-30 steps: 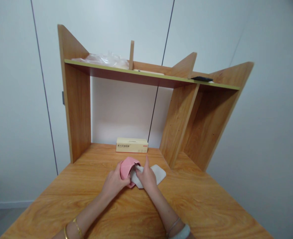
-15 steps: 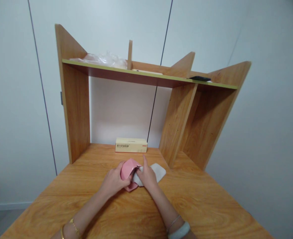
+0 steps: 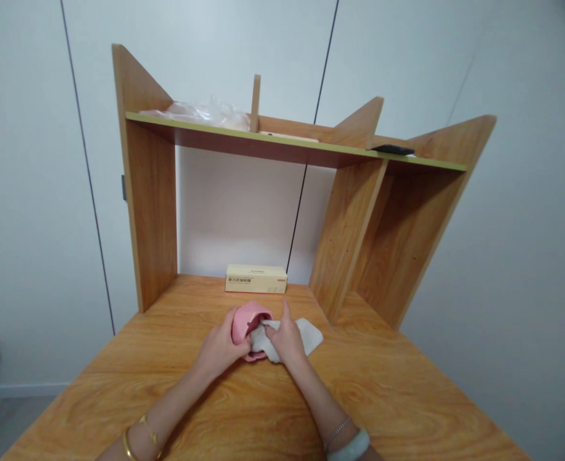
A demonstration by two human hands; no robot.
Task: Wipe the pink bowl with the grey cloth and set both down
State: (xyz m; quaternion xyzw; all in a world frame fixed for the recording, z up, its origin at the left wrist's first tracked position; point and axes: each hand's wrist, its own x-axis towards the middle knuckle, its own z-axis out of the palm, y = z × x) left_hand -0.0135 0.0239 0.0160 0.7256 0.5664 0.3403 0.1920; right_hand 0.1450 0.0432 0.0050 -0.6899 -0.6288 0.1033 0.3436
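My left hand (image 3: 223, 344) is wrapped around the left side of a small pink hollow case (image 3: 247, 318), which is tilted with its opening toward the right. My right hand (image 3: 286, 339) pinches a white cloth (image 3: 310, 335) with its index finger stretched out. The near end of the cloth reaches into the mouth of the case, and its other end spreads out to the right behind my right hand. Both are just above or on the wooden desk (image 3: 244, 410); I cannot tell if they touch it. The inside of the case is mostly hidden.
A long cream box (image 3: 256, 280) with printed writing lies at the back of the desk. Behind it rises a wooden shelf unit (image 3: 152, 211) with upright panels. Clear plastic wrapping (image 3: 205, 115) and a flat black item (image 3: 393, 150) lie on the upper shelf.
The pink case has turned slightly, so its opening shows more. More of the white cloth now bunches at its mouth, held by my right hand. The view has shifted slightly.
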